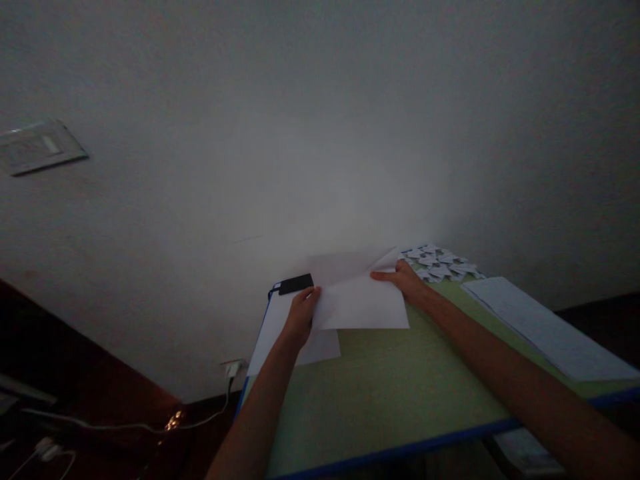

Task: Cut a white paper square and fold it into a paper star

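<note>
A white sheet of paper [363,301] lies partly folded on a green table [380,387] with a blue edge. My left hand [300,319] grips the sheet's left edge, fingers curled onto it. At the sheet's upper right corner my right hand [406,279] presses and pinches the raised fold. A second white sheet [280,327] lies under the left hand.
A heap of several small folded paper pieces [440,263] sits at the far right corner. A stack of white sheets [545,327] lies along the right side. A black flat object [296,284] rests at the far left corner. A wall socket [233,368] with a cable is below left.
</note>
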A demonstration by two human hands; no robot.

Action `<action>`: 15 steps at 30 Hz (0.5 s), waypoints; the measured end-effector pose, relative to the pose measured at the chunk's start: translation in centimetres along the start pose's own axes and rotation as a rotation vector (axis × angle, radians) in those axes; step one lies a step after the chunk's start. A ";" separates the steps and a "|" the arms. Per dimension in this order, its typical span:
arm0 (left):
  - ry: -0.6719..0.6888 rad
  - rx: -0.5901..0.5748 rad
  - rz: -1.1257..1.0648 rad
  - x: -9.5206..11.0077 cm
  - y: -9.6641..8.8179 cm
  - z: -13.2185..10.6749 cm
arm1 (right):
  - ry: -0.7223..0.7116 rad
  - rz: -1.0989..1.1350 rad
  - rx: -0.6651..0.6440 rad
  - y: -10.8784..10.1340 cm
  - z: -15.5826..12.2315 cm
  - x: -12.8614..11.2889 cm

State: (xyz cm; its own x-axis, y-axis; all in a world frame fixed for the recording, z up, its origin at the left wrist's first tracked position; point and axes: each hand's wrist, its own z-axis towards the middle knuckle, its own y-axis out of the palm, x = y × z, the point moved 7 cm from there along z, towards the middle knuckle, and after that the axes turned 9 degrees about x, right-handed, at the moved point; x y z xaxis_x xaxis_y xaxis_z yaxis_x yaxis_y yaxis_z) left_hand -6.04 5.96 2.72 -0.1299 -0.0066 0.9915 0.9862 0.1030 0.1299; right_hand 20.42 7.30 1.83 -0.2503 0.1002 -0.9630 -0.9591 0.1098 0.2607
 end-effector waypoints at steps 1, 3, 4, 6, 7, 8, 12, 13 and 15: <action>-0.006 -0.003 0.000 0.0 0.0 0.0 | -0.004 -0.005 -0.013 0.1 -0.1 -0.1; -0.017 -0.016 0.006 0.0 0.1 0.0 | -0.012 -0.021 -0.038 0.3 -0.2 -0.2; -0.018 -0.018 0.008 0.0 0.1 -0.1 | -0.018 -0.032 -0.046 0.4 -0.2 -0.3; -0.003 0.000 0.006 0.3 0.0 -0.1 | -0.038 -0.063 -0.053 0.6 -0.3 -0.3; 0.011 0.014 0.001 0.4 -0.1 -0.1 | -0.051 -0.080 -0.055 0.6 -0.3 -0.4; 0.023 0.025 -0.004 0.6 -0.1 -0.2 | -0.062 -0.098 -0.058 0.6 -0.3 -0.4; 0.012 0.023 -0.031 0.9 -0.1 -0.2 | -0.100 -0.153 -0.076 0.5 -0.1 -0.2; -0.003 0.019 -0.041 0.9 -0.1 -0.2 | -0.114 -0.162 -0.079 0.4 0.0 -0.2; -0.042 0.010 -0.062 0.8 -0.1 -0.1 | -0.153 -0.177 -0.085 0.4 0.0 -0.3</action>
State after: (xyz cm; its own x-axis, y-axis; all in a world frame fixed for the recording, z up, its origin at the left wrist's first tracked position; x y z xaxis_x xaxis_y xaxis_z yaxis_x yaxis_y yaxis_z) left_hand -6.25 5.82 3.50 -0.1955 0.0281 0.9803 0.9749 0.1140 0.1911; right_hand 20.09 7.31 2.28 -0.0609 0.2361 -0.9698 -0.9956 0.0555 0.0760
